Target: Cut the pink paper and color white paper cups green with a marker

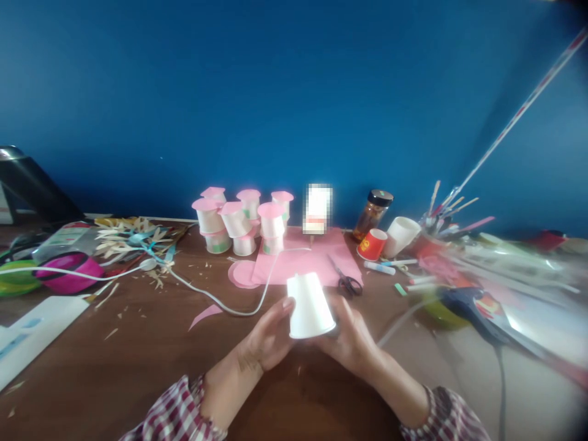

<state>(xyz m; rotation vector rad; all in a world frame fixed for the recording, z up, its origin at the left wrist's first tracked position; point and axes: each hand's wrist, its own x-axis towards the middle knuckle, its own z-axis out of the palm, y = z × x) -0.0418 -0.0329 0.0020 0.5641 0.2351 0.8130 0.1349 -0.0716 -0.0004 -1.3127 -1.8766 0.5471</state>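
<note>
A white paper cup (310, 306) is held upside down between both hands, its rim toward me. My left hand (272, 334) is closed on the cup's left side, with the thumb near its wall. Around the right side, my right hand (351, 340) also grips it; some of those fingers are hidden behind the cup. Just beyond the cup lie a pink paper sheet (294, 266) and a pair of scissors (350, 284). Pink paper discs (242, 274) overlap the sheet's left edge.
Stacked white cups with pink tops (272, 220) stand against the blue wall. A lit phone-like screen (318, 208), a dark-lidded jar (374, 214) and a red cup (372, 245) are at the back. A white cable (220, 306) crosses the table. Blurred clutter lies right.
</note>
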